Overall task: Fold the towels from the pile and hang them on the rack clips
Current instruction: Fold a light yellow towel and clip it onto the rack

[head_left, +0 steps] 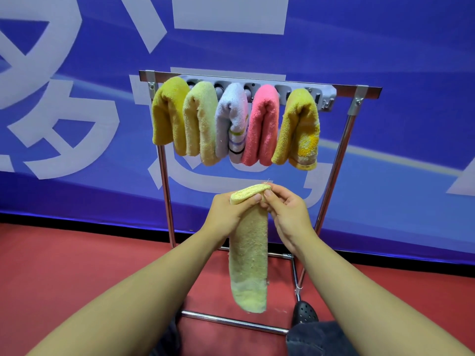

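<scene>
Pale yellow towel (248,255) folded into a long strip, held up just in front of the rack (341,152).

Left hand (231,210) grips the folded top end with fingers curled round it, right hand (288,214) pinches the same end from the right, the rest dangles straight down over the red floor (77,265). Farther back, the grey clip bar (326,95) already holds five folded towels side by side: mustard (167,116), pale yellow (200,122), lilac striped (234,124), pink (262,124) and a patterned yellow one (300,127).
</scene>
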